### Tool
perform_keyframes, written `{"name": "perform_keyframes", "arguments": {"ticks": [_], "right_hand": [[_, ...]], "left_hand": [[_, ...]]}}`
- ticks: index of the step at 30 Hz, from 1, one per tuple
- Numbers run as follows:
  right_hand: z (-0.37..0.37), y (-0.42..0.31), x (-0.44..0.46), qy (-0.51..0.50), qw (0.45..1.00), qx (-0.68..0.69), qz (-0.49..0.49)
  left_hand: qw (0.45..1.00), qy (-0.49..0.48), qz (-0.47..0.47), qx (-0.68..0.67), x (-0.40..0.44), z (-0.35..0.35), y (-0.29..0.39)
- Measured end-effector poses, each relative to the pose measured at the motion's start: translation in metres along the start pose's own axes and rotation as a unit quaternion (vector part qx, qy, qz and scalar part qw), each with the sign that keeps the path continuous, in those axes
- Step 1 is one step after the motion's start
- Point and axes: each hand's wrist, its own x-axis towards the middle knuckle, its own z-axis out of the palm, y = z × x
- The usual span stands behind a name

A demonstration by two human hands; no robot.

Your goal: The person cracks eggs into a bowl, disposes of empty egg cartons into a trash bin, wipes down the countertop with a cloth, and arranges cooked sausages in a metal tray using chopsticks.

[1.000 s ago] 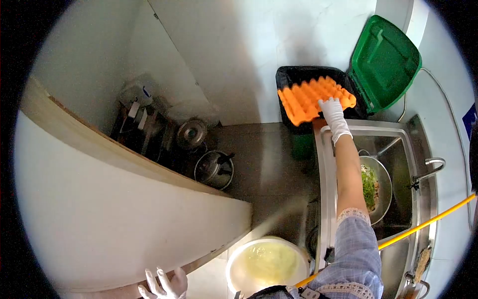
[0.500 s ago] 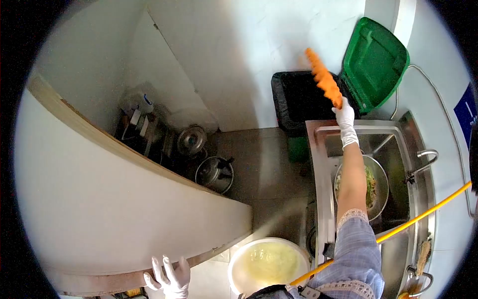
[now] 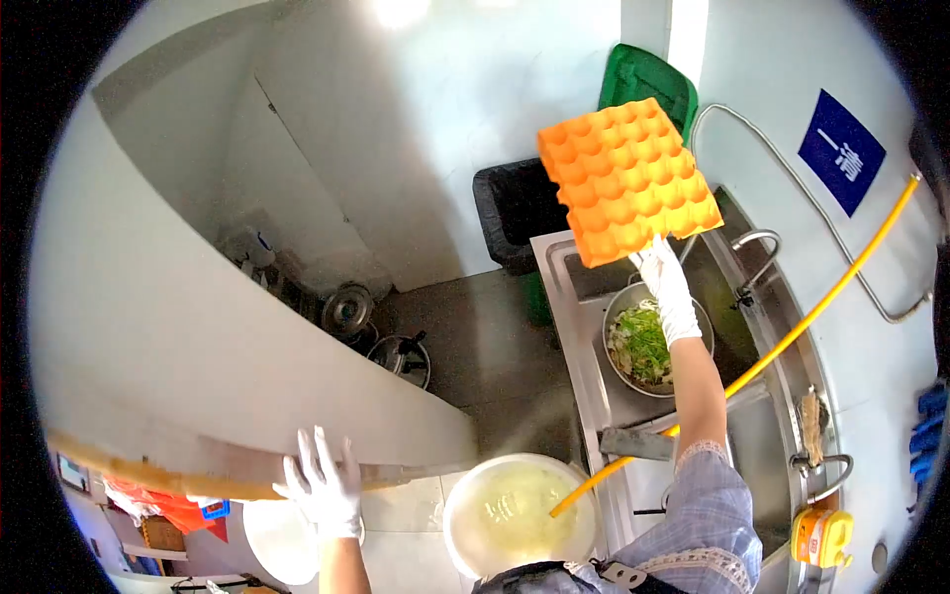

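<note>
An orange egg tray [image 3: 633, 178] is gripped at its lower edge by my gloved right hand [image 3: 661, 277], its rows of cups facing me. It is held up over the far end of the sink, beside the open bin [image 3: 510, 213] lined in black. Below my right hand sits a metal pot [image 3: 610, 364] in the sink, with chopped green and pale food inside. My gloved left hand [image 3: 325, 485], fingers spread and holding nothing, is at the low partition's edge [image 3: 396, 473]; whether it touches I cannot tell.
The green bin lid [image 3: 648, 84] leans open against the wall. A yellow hose [image 3: 821, 297] crosses the steel sink [image 3: 569, 327] into a white tub of yellowish liquid [image 3: 450, 525]. Metal pots [image 3: 399, 361] stand on the floor. A yellow bottle [image 3: 821, 538] is at the right.
The egg tray has turned from edge-on to face me, and my right hand has come back from the bin towards the sink. My view has shifted; my left hand appears higher, fingers spread.
</note>
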Motion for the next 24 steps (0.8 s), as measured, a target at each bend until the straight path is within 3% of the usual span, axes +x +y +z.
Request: {"name": "perform_keyframes", "arguments": {"ticks": [2, 4, 6, 8, 12, 15, 18, 24], "right_hand": [[0.014, -0.011, -0.041, -0.004, 0.999, 0.016, 0.035], [0.027, -0.02, -0.084, -0.05, 0.997, 0.026, 0.047], [0.038, -0.031, -0.131, -0.043, 0.996, 0.034, 0.073], [0.06, -0.044, -0.183, -0.072, 0.994, 0.009, 0.078], [0.091, -0.06, -0.289, -0.1, 0.989, -0.049, 0.098], [0.112, -0.062, -0.368, -0.106, 0.984, -0.08, 0.119], [0.117, -0.048, -0.444, -0.107, 0.977, -0.085, 0.167], [0.156, 0.039, -0.562, -0.084, 0.953, -0.103, 0.273]], "left_hand": [[0.997, 0.062, -0.02, -0.034, -0.006, 0.016, 0.0], [0.994, 0.058, -0.031, -0.088, -0.007, 0.017, -0.001], [0.992, 0.027, -0.04, -0.117, -0.003, 0.003, -0.001], [0.981, -0.079, -0.01, -0.178, -0.001, -0.02, -0.011], [0.926, -0.057, 0.019, -0.372, -0.025, -0.075, -0.041], [0.89, -0.029, 0.022, -0.455, -0.079, -0.105, -0.076], [0.867, -0.079, -0.004, -0.492, -0.155, -0.127, -0.124], [0.792, -0.224, -0.175, -0.54, -0.35, -0.166, -0.226]]}}
